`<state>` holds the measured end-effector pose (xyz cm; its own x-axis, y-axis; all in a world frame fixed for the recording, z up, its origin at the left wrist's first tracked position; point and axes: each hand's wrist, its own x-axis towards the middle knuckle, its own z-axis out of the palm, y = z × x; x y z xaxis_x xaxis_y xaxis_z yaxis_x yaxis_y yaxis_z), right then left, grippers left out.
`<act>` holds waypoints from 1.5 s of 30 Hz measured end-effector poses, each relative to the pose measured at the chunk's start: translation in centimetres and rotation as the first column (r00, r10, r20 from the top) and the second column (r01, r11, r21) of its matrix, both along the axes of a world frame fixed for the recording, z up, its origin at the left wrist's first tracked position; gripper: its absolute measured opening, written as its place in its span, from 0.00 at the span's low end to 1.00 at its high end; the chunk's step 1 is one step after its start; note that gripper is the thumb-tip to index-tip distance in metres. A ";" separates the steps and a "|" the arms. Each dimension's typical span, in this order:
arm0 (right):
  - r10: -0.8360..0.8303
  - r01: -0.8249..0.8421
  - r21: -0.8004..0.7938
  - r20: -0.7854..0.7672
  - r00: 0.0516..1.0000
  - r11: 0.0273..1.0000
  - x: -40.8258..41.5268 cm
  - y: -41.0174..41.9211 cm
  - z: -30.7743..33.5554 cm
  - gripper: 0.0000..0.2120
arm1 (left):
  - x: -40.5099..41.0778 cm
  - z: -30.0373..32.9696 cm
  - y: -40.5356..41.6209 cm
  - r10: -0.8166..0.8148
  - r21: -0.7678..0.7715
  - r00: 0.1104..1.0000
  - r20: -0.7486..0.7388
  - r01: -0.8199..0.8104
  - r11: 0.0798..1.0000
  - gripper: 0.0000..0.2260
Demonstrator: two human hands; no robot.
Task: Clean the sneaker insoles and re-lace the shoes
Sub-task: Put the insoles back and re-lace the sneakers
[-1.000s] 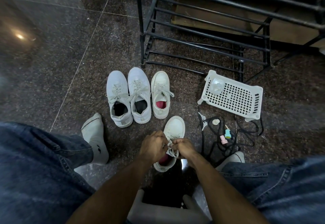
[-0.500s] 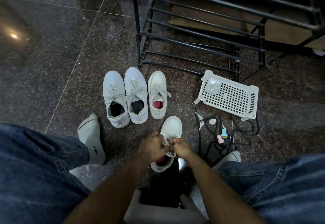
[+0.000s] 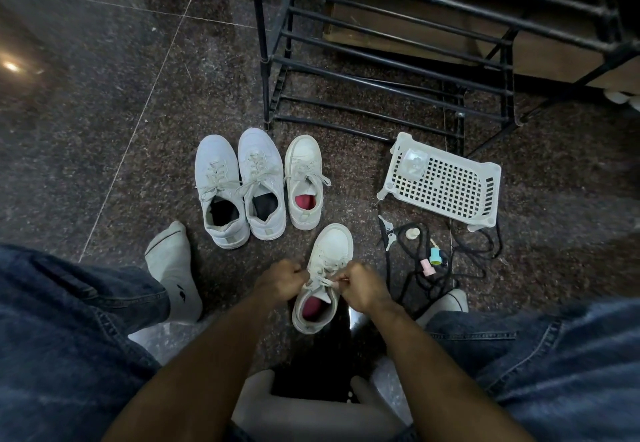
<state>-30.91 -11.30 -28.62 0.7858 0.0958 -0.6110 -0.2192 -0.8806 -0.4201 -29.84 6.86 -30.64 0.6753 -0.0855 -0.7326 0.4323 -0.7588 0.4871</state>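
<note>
A white sneaker with a pink insole stands on the floor between my knees, toe pointing away. My left hand pinches its white lace at the shoe's left side. My right hand pinches the other lace end at the right side, and the lace is drawn across the tongue. Its partner, a white sneaker with a pink insole, stands further off, laced. A pale blue pair with dark insoles, left shoe and right shoe, stands to its left.
A white perforated plastic basket lies at the right, with black laces, small pink and teal items and a metal clip in front of it. A black metal shoe rack stands behind. My socked left foot rests at the left.
My hands have drawn apart, pulling the lace ends outward, so the pink insole now shows behind them. The view shifted slightly.
</note>
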 end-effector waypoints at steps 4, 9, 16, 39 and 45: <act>0.210 -0.208 -0.293 -0.026 0.977 0.933 -0.5 -0.6 1.3 0.12 | 0.3 0.6 0.3 -0.046 0.094 0.998 0.041 0.042 0.995 0.11; 0.362 -0.349 -0.463 -0.064 0.930 0.815 -0.3 -1.6 2.0 0.16 | -0.3 0.4 -0.3 -0.166 0.262 0.984 0.065 0.143 0.954 0.11; 0.343 -0.340 -0.493 -0.086 0.935 0.801 -0.9 -1.4 1.8 0.16 | -0.6 0.2 -0.6 -0.163 0.346 0.985 0.057 0.134 0.929 0.12; 0.587 -0.544 -0.344 0.029 0.809 0.766 -2.6 4.6 -1.2 0.15 | 9.5 2.6 -0.4 -0.504 0.367 0.774 0.384 0.373 0.852 0.26; 0.525 -0.436 -0.404 0.140 0.840 0.804 1.2 1.6 -2.4 0.19 | 11.4 0.4 -0.8 -0.711 0.439 0.691 0.129 0.603 0.666 0.34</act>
